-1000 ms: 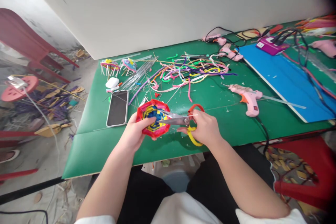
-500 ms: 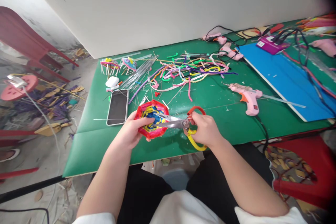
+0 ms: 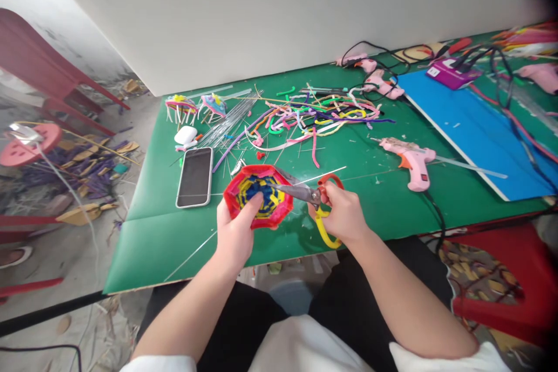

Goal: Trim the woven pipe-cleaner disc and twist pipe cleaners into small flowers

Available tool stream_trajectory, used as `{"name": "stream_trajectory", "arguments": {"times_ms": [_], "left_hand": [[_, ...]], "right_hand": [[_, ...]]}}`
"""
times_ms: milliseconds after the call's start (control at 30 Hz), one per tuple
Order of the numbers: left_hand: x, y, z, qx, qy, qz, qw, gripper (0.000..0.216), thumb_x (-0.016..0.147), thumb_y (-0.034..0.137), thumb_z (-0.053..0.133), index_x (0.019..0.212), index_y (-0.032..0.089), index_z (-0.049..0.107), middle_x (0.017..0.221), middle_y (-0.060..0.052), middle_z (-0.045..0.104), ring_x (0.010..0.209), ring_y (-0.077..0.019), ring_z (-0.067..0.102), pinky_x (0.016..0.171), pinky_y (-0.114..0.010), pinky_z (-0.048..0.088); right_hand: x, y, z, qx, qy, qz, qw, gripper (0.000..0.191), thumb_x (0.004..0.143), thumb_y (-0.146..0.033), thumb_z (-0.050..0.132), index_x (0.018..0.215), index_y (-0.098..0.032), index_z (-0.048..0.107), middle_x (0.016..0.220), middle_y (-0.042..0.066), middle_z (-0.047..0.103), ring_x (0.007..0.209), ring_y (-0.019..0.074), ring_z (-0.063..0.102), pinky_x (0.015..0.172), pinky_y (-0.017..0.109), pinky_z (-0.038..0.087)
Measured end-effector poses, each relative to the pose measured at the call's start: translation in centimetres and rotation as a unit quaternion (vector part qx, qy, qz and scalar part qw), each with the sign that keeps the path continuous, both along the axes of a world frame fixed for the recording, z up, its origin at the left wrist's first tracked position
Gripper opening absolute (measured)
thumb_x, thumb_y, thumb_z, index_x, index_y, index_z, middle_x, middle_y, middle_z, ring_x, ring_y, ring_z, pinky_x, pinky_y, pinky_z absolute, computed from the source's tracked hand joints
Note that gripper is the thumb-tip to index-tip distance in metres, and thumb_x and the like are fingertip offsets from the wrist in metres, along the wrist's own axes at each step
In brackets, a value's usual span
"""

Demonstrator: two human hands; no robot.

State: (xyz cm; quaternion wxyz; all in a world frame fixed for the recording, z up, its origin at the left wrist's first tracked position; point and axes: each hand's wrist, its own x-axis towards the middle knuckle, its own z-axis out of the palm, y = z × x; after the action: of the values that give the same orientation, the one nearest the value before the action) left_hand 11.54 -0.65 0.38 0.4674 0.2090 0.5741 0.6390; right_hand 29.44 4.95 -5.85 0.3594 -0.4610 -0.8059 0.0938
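My left hand (image 3: 238, 231) grips a woven octagon (image 3: 258, 195) with a red rim and a yellow and blue centre, thumb pressed on its middle. It is held just above the green table (image 3: 148, 244) near the front edge. My right hand (image 3: 344, 215) is closed round the red and yellow handles of a pair of scissors (image 3: 310, 197). The blades are parted and point left over the octagon's upper right edge. A thin clear stick (image 3: 320, 175) lies just behind the scissors.
A phone (image 3: 195, 177) and white earbud case (image 3: 185, 135) lie left of the octagon. Behind it sits a tangle of coloured pipe cleaners (image 3: 314, 117) and clear sticks. A pink glue gun (image 3: 410, 160) and blue board (image 3: 475, 128) are at the right, a red stool (image 3: 514, 285) beside my knee.
My left hand has shifted under the octagon and turned it, thumb now on its centre. The scissors swung up to the octagon's upper right edge with the blades parted.
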Motion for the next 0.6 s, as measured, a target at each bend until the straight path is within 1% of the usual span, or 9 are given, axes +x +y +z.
{"name": "stream_trajectory", "arguments": {"times_ms": [67, 200, 267, 400, 600], "left_hand": [[-0.3, 0.1, 0.2, -0.008, 0.000, -0.013, 1.000, 0.030, 0.060, 0.023, 0.073, 0.088, 0.017, 0.064, 0.073, -0.001, 0.067, 0.051, -0.0143, 0.061, 0.036, -0.021, 0.048], [-1.8, 0.7, 1.1, -0.045, -0.015, -0.088, 0.995, 0.028, 0.057, 0.019, 0.072, 0.082, 0.014, 0.062, 0.063, 0.000, 0.064, 0.040, -0.0139, 0.056, 0.027, -0.022, 0.044], [-2.5, 0.9, 1.5, -0.067, -0.022, -0.111, 0.991, 0.027, 0.055, 0.018, 0.071, 0.079, 0.013, 0.061, 0.060, 0.000, 0.063, 0.037, -0.0145, 0.055, 0.024, -0.022, 0.042], [-3.3, 1.1, 2.0, -0.096, -0.022, -0.130, 0.987, 0.028, 0.054, 0.015, 0.072, 0.079, 0.013, 0.060, 0.060, -0.001, 0.064, 0.034, -0.0146, 0.055, 0.022, -0.021, 0.041], [-4.1, 1.1, 1.9, -0.115, -0.025, -0.156, 0.981, 0.026, 0.055, 0.014, 0.072, 0.079, 0.012, 0.061, 0.060, -0.003, 0.065, 0.032, -0.0130, 0.053, 0.022, -0.020, 0.041]], "right_hand": [[0.1, 0.0, 0.0, 0.005, -0.003, 0.005, 1.000, 0.020, 0.062, -0.027, 0.053, 0.065, -0.023, 0.034, 0.053, -0.003, 0.052, 0.044, 0.0114, 0.049, 0.046, 0.023, 0.037], [0.1, 0.1, 0.4, 0.021, -0.022, 0.029, 0.999, 0.019, 0.062, -0.027, 0.053, 0.065, -0.023, 0.034, 0.051, -0.003, 0.051, 0.044, 0.0118, 0.049, 0.046, 0.023, 0.036], [0.1, 0.1, 0.5, 0.030, -0.037, 0.041, 0.998, 0.019, 0.062, -0.026, 0.052, 0.064, -0.023, 0.033, 0.050, -0.003, 0.050, 0.044, 0.0121, 0.049, 0.045, 0.024, 0.036], [0.0, 0.0, 0.6, 0.043, -0.053, 0.055, 0.996, 0.021, 0.061, -0.026, 0.052, 0.063, -0.024, 0.032, 0.049, -0.003, 0.050, 0.043, 0.0126, 0.048, 0.045, 0.024, 0.035], [-0.1, 0.0, 0.6, 0.040, -0.055, 0.064, 0.996, 0.020, 0.059, -0.025, 0.052, 0.063, -0.023, 0.032, 0.049, -0.003, 0.050, 0.043, 0.0125, 0.047, 0.045, 0.024, 0.035]]}}
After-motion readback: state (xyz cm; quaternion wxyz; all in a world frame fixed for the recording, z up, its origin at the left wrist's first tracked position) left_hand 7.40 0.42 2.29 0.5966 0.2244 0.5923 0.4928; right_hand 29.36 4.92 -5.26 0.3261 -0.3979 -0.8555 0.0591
